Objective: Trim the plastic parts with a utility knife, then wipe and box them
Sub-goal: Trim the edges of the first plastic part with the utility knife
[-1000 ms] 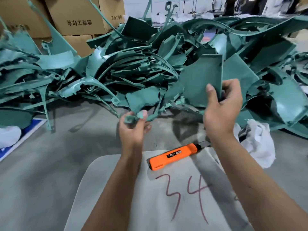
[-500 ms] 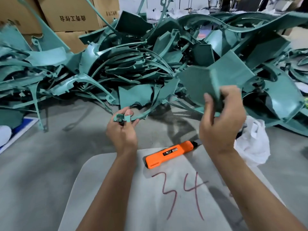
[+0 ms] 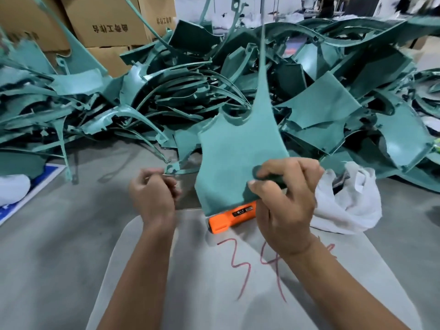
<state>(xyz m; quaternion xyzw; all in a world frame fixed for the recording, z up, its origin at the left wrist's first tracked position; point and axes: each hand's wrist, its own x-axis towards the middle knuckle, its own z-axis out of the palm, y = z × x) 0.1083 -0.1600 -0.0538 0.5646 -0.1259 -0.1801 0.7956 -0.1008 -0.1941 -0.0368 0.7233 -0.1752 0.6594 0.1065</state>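
A green plastic part was held upright near the middle of the scene by the right hand, its broad flat body at the bottom and a long thin strip rising from its top toward the far side. The part was pinched at its lower right edge, with the thumb laid on the near face and the fingers curled round the edge behind it. The left hand was seen just left of the part, apart from it, with the fingers curled into a loose fist; whether anything small was kept inside them could not be told, as the hand was blurred.

An orange utility knife was lying on a pale grey board, partly hidden behind the lower edge of the held part and the right hand. The number 34 was written on the board in red, just near of the knife.

A large heap of green plastic parts was spread across the grey floor on the far side, from the left edge to the right. A crumpled white plastic bag was lying to the right of the right hand, at the near foot of the heap. Brown cardboard boxes with printed characters were stacked at the far left behind the heap. A blue and white sheet was lying on the floor at the left edge
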